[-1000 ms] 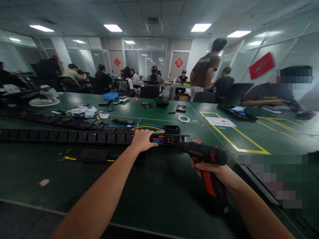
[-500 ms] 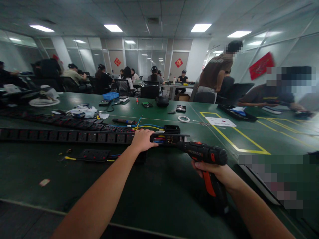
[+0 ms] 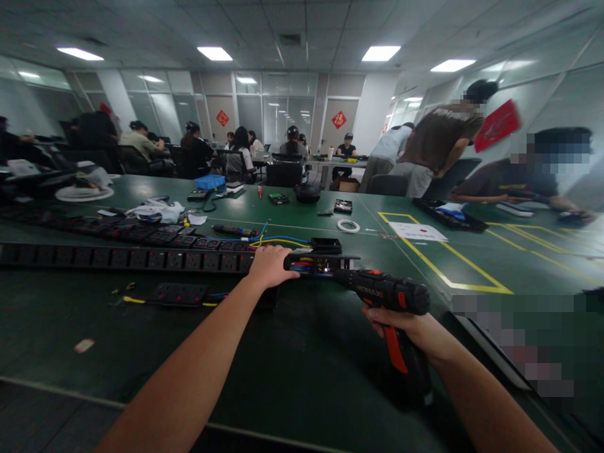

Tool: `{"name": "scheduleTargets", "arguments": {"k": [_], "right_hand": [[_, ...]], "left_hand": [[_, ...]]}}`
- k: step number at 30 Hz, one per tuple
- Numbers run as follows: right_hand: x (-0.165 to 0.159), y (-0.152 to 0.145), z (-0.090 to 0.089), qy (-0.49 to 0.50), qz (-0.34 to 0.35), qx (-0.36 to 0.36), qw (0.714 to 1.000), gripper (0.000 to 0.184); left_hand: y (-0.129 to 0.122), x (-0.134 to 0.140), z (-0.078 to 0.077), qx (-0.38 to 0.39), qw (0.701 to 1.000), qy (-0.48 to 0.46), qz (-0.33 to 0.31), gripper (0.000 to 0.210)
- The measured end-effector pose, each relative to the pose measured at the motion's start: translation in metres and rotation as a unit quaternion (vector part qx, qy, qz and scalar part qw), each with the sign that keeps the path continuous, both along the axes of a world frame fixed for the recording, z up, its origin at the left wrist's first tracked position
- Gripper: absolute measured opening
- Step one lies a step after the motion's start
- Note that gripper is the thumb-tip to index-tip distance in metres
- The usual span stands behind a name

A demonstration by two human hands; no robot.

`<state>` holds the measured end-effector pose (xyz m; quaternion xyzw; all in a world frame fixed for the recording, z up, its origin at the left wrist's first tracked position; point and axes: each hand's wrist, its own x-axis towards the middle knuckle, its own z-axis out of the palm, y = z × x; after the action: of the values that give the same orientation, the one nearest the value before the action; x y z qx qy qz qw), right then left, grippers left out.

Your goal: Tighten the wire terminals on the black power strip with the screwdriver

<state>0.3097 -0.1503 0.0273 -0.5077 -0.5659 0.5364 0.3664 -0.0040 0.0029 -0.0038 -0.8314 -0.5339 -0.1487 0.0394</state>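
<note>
A long black power strip (image 3: pixel 155 258) with a row of sockets lies across the green table. My left hand (image 3: pixel 272 267) is closed around its right end, where coloured wires and brass-coloured parts show in the open housing. My right hand (image 3: pixel 401 319) grips a black and orange cordless drill (image 3: pixel 384 290) by its handle, the front pointing left at that open end. Whether the bit touches anything there I cannot make out. Below the strip lies a short black socket block (image 3: pixel 179 294) with yellow and blue wires.
Behind the strip lie more socket modules (image 3: pixel 179 238), a second screwdriver-like tool (image 3: pixel 234 230) and a small black box (image 3: pixel 325 244). Farther off are a white ring of tape (image 3: pixel 348 225), a paper sheet (image 3: pixel 418 231), a black tray (image 3: pixel 450 214) and a blue basket (image 3: pixel 209 182). People sit and stand around.
Both my hands stay nearly where they were, with the drill shifted very slightly. In the background, a standing person in brown has moved right and bent, revealing another person in light blue.
</note>
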Motion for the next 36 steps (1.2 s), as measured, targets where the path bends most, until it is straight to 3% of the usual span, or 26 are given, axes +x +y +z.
{"name": "scheduleTargets", "arguments": {"k": [25, 36], "right_hand": [[0.0001, -0.0006, 0.0008, -0.015, 0.005, 0.001, 1.0, 0.038], [-0.0032, 0.0009, 0.0052, 0.031, 0.002, 0.024, 0.999, 0.038]], "left_hand": [[0.0023, 0.0016, -0.0028, 0.004, 1.0, 0.0, 0.001, 0.071], [0.0028, 0.0004, -0.0031, 0.005, 1.0, -0.001, -0.001, 0.071]]}}
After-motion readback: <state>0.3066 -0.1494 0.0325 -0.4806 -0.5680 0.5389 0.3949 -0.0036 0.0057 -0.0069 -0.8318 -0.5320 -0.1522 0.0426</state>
